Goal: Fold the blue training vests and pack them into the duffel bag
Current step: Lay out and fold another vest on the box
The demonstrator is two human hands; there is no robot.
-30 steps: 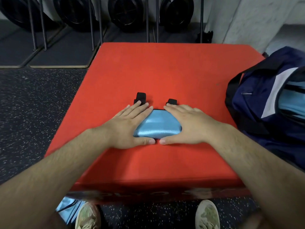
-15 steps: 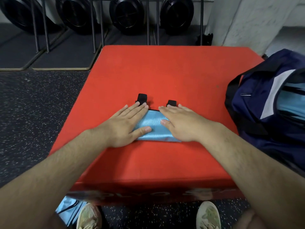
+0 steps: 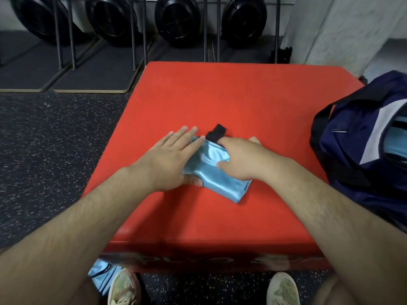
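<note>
The left hand (image 3: 174, 159) lies flat, fingers straight, on the left end of the folded blue vest (image 3: 211, 172), mid-way across the red plyo box (image 3: 242, 95). The right hand (image 3: 242, 159) grips the vest, thumb on top. The duffel bag (image 3: 356, 150) gapes at the box's right edge.

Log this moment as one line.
vest: folded, on red box | left hand: flat on vest | right hand: grips vest | bag: open, at right
</note>
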